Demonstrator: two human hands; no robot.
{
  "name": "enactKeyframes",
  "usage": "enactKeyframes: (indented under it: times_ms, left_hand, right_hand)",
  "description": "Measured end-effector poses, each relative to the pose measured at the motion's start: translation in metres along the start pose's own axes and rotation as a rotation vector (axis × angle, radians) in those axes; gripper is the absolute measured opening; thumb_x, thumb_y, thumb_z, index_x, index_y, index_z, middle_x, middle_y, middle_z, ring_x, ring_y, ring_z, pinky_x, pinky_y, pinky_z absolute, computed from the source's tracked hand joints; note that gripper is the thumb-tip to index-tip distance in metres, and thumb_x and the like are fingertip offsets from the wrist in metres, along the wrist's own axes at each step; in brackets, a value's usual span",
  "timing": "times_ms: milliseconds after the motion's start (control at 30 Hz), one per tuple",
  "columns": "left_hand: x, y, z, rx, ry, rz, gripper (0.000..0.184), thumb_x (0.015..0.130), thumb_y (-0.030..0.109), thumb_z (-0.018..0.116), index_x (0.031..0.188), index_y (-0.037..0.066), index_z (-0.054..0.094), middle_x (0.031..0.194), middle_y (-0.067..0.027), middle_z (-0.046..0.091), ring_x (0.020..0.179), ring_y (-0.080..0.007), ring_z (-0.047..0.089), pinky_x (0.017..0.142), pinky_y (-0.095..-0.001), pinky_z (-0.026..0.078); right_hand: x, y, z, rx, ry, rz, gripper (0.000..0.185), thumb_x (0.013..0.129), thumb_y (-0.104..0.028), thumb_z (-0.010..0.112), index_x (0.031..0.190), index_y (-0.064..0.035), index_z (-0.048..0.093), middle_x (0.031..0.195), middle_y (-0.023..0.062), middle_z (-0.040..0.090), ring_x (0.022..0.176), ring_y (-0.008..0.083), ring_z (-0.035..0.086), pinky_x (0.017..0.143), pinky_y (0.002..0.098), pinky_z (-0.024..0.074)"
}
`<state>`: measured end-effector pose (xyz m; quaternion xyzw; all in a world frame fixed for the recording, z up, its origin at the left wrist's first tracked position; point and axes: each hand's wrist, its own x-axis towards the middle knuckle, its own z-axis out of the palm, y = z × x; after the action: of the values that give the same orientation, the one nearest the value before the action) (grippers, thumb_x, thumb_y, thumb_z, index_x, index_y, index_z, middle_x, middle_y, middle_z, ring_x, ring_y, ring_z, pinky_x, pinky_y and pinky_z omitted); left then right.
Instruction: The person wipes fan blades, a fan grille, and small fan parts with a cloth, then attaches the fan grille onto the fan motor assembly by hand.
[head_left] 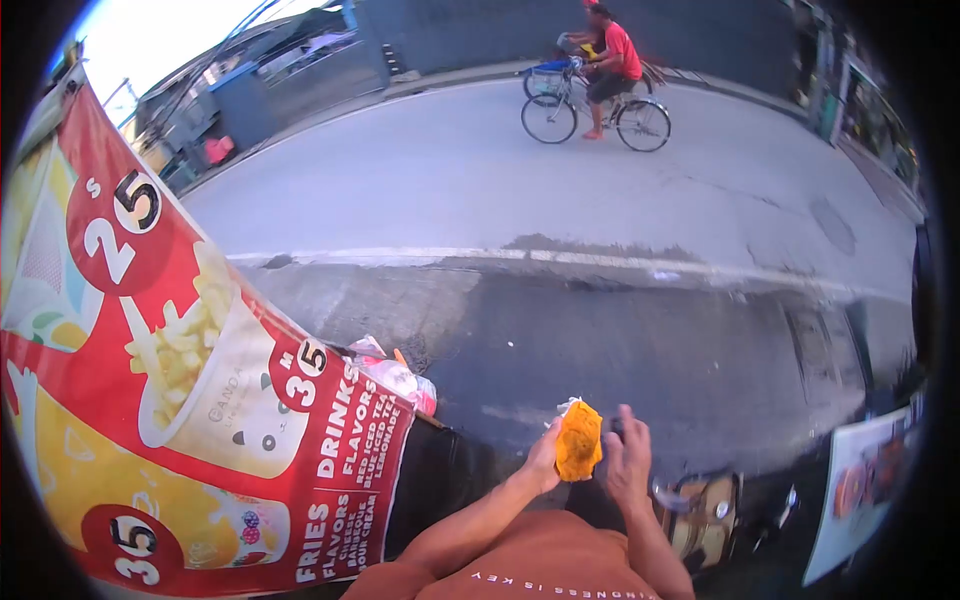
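My left hand point(545, 460) is closed around the left side of a bright orange-yellow object point(579, 441) with a brownish patch in its middle. It looks like a pouch or folded cloth, but its exact kind is unclear. A small white piece sticks out at its upper left. Just to the right of it, my right hand point(628, 458) is raised with the fingers stretched upward and somewhat blurred. Nothing shows in that hand, and a narrow gap seems to separate it from the orange-yellow object.
A red banner point(230, 370) advertising fries and drinks fills the left side. Plastic bags point(405, 382) lie behind its edge. At lower right are a compartmented tray point(705, 515) and a picture board point(868, 490). Across the road point(400, 175), a person in red point(620, 55) rides a bicycle point(597, 115).
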<state>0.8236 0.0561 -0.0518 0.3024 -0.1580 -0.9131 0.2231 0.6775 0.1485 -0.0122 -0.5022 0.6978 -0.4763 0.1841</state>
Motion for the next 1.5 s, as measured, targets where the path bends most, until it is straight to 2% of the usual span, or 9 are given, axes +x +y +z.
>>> enactKeyframes:
  times_ms: [200,433,700,833,1033,1233,1333,1433,1500]
  left_hand:
    - [0.105,0.052,0.052,-0.253,-0.22,0.021,0.063,0.111,0.053,0.032,0.158,0.011,0.039,0.156,-0.0102,0.049,0.143,-0.0264,0.048,0.122,-0.0453,0.036]
    - [0.178,0.146,0.13,0.67,-0.009,0.456,0.05,0.107,0.038,0.06,0.146,0.007,0.054,0.12,-0.0008,0.064,0.11,-0.0087,0.059,0.097,-0.026,0.047]
    - [0.276,0.191,0.145,-0.182,-0.182,0.267,0.048,0.107,0.042,0.056,0.139,0.006,0.054,0.121,-0.0054,0.063,0.111,-0.0168,0.064,0.1,-0.0331,0.051]
    - [0.348,0.217,0.141,-0.381,-0.62,0.06,0.051,0.109,0.044,0.048,0.141,0.005,0.056,0.129,-0.0111,0.067,0.116,-0.0266,0.068,0.105,-0.0426,0.053]
    - [0.418,0.284,0.172,-0.457,-0.944,-0.135,0.067,0.107,0.058,0.044,0.153,0.01,0.046,0.145,-0.0103,0.058,0.134,-0.0269,0.057,0.115,-0.0429,0.046]
    - [0.501,0.297,0.181,-0.46,-0.78,-0.235,0.046,0.11,0.041,0.049,0.144,0.01,0.055,0.137,-0.0077,0.062,0.125,-0.0232,0.063,0.109,-0.0412,0.052]
    - [0.503,0.295,0.187,-0.425,-0.743,-0.284,0.051,0.108,0.048,0.049,0.142,0.011,0.057,0.135,-0.009,0.063,0.123,-0.0256,0.064,0.108,-0.0441,0.052]
    - [0.514,0.297,0.182,-0.421,-0.733,-0.381,0.055,0.106,0.052,0.05,0.14,0.011,0.058,0.135,-0.0106,0.064,0.122,-0.0275,0.064,0.107,-0.0452,0.052]
    - [0.532,0.287,0.191,-0.4,-0.682,-0.472,0.056,0.105,0.053,0.052,0.14,0.01,0.058,0.136,-0.0119,0.064,0.122,-0.0286,0.064,0.107,-0.0462,0.052]
  right_hand:
    - [0.112,0.064,0.012,-0.092,-0.072,-0.178,0.052,0.103,-0.028,0.054,0.147,-0.0003,0.053,0.139,0.027,0.051,0.129,0.0445,0.049,0.109,0.0511,0.0404]
    - [0.258,0.045,-0.037,0.126,-0.289,-0.167,0.037,0.094,-0.007,0.06,0.13,-0.0012,0.061,0.124,0.0205,0.059,0.114,0.039,0.06,0.097,0.0435,0.0491]
    - [0.356,0.053,-0.017,0.247,-0.186,-0.012,0.04,0.089,-0.003,0.067,0.128,0.0031,0.057,0.11,0.0142,0.065,0.103,0.025,0.065,0.093,0.0383,0.0508]
    - [0.41,0.049,-0.027,0.253,-0.108,0.042,0.037,0.093,-0.003,0.066,0.128,0.0039,0.057,0.116,0.0114,0.065,0.105,0.0211,0.063,0.096,0.0364,0.0496]
    - [0.487,0.042,-0.04,-0.083,0.143,-0.136,0.045,0.089,-0.011,0.072,0.13,0.0024,0.059,0.122,0.0165,0.06,0.111,0.0297,0.059,0.099,0.0414,0.0472]
    - [0.539,0.045,-0.05,-0.452,0.24,-0.156,0.042,0.094,-0.012,0.068,0.131,0.0021,0.057,0.121,0.0192,0.06,0.111,0.0322,0.06,0.097,0.0415,0.0486]
    - [0.514,0.04,-0.061,-0.253,0.792,-0.204,0.046,0.093,-0.011,0.068,0.134,0.003,0.054,0.123,0.0211,0.059,0.11,0.0349,0.059,0.098,0.0435,0.0481]
    - [0.532,0.089,-0.009,-0.769,0.251,-0.081,0.045,0.091,-0.013,0.07,0.13,0.0019,0.055,0.123,0.025,0.057,0.114,0.0421,0.057,0.101,0.0516,0.0454]
    - [0.537,0.093,-0.031,-0.541,0.267,-0.078,0.043,0.09,-0.013,0.07,0.128,0.0019,0.056,0.121,0.0256,0.057,0.112,0.0424,0.058,0.1,0.0512,0.0469]
